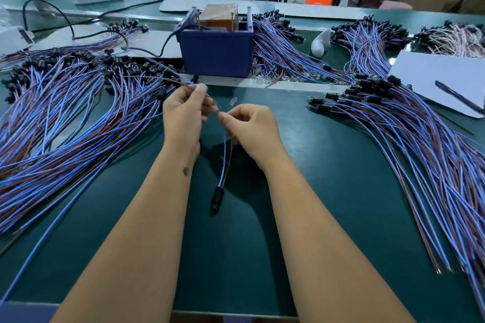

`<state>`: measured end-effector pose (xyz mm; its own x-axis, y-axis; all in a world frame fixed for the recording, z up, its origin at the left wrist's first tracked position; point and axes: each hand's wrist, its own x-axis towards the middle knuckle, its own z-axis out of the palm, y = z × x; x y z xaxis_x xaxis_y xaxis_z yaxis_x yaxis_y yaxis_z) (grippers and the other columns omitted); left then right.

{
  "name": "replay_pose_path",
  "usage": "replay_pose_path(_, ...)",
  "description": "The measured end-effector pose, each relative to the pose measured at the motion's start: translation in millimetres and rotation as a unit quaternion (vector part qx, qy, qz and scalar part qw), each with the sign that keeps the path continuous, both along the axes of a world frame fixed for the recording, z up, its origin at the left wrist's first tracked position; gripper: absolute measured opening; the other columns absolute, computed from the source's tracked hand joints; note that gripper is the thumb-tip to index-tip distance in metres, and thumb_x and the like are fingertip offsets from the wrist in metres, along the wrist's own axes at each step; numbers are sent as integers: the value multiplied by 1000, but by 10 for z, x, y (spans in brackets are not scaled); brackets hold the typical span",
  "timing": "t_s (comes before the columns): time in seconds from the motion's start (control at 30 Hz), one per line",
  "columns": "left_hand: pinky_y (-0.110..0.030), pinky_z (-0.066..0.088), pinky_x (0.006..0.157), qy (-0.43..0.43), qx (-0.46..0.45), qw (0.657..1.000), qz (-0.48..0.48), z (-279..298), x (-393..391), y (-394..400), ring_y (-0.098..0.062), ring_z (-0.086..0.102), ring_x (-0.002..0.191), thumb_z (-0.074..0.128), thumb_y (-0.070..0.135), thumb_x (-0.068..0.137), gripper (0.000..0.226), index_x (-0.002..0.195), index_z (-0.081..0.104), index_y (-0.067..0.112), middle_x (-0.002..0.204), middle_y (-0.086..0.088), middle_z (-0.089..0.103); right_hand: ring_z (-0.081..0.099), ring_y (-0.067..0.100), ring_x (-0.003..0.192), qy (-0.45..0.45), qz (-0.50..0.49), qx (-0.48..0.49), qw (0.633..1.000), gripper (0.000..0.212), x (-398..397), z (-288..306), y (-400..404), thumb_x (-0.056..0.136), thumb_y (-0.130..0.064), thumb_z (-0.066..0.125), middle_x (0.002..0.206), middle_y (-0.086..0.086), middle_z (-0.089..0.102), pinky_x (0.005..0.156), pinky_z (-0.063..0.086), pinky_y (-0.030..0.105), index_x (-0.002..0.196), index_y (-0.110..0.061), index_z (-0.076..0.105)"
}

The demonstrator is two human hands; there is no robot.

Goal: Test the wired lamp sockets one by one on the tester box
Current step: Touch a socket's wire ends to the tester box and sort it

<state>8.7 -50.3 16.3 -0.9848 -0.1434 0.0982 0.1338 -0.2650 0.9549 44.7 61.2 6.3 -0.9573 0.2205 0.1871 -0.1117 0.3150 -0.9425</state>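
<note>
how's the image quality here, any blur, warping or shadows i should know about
Head view: wide-angle warp bows the table edge and stretches the forearms; even overhead light; a soft shadow lies on the mat under the dangling socket; the wire pinched between left hand and right hand is smeared, its ends unreadable; the tester box is fairly sharp.

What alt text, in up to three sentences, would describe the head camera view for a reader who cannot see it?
Two hands, left and right, pinch the wires of one black lamp socket hanging between the forearms over a green table. Piles of wired sockets flank a blue tester box.
</note>
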Motion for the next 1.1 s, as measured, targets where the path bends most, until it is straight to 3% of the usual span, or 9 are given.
replay_pose_path(0.13, -13, 46, 52, -14, 185, 982, -27, 64, -28, -92, -7, 67, 62, 55, 12, 100, 15, 85, 58, 13, 63, 6, 66, 47, -2, 48, -9, 20, 71, 997, 25, 28, 15, 23, 83, -25, 75, 47, -18, 55, 56, 39, 19, 61, -27, 64)
replay_pose_path(0.33, -14, 53, 56, -35, 289, 950, -113, 137, 35, -77, -10, 70, 65, 50, 26, 103, 29, 82, 63, 10, 65, 0, 69, 46, 10, 52, 14, -98, 148, 984, 16, 89, 78, 95, 81, -24, 64, 48, -10, 50, 55, 35, 27, 67, -27, 56)
replay_pose_path(0.4, -15, 52, 52, -34, 239, 959, -149, 153, 72, -49, -9, 68, 60, 47, 29, 103, 32, 79, 62, 13, 64, 2, 68, 55, 15, 59, 74, -179, 117, 974, 13, 129, 135, 109, 83, -21, 61, 56, -8, 57, 57, 38, 28, 73, -26, 55)
replay_pose_path(0.5, -16, 48, 55, 5, 36, 985, -168, 111, 130, 21, -5, 67, 63, 48, 27, 103, 30, 80, 65, 18, 69, 6, 71, 66, 22, 68, 149, -218, -34, 964, 18, 170, 227, 174, 86, -10, 55, 70, -3, 67, 64, 50, 31, 79, -27, 55)
replay_pose_path(0.63, -13, 46, 68, 110, -211, 955, -179, 19, 206, 129, 0, 64, 73, 58, 20, 99, 19, 87, 73, 18, 78, 11, 73, 64, 21, 65, 179, -192, -275, 925, 18, 179, 284, 338, 81, -15, 43, 72, 7, 64, 61, 49, 27, 77, -14, 61)
replay_pose_path(0.8, -26, 52, 90, 159, -331, 880, -301, -48, 309, 296, -1, 66, 89, 66, 13, 93, 11, 97, 76, 14, 92, 10, 75, 61, 12, 57, 102, -258, -178, 944, 31, 66, 155, 466, 89, 1, 40, 74, 2, 64, 64, 49, 31, 78, -21, 58)
replay_pose_path(0.87, -16, 48, 78, 222, -353, 844, -337, -49, 352, 346, 10, 61, 80, 67, 6, 91, 14, 100, 77, 11, 81, 24, 71, 59, 13, 58, 64, -255, -143, 954, 34, 38, 81, 474, 90, 1, 38, 77, 1, 64, 65, 48, 31, 78, -24, 57)
replay_pose_path(0.97, -16, 43, 69, 263, -422, 792, -354, -49, 369, 385, 7, 53, 72, 67, 10, 91, 16, 101, 78, 17, 70, 17, 65, 57, 15, 64, 29, -245, -86, 965, 34, 43, 2, 553, 90, 0, 37, 77, -2, 64, 66, 49, 31, 79, -23, 60)
replay_pose_path(1.1, -16, 46, 83, 234, -448, 792, -342, -62, 380, 382, 1, 60, 88, 69, 8, 90, 29, 111, 76, 26, 79, 28, 66, 61, 24, 80, -5, -213, 37, 976, 34, 72, 109, 874, 92, 1, 35, 77, -2, 62, 84, 54, 43, 86, -17, 63)
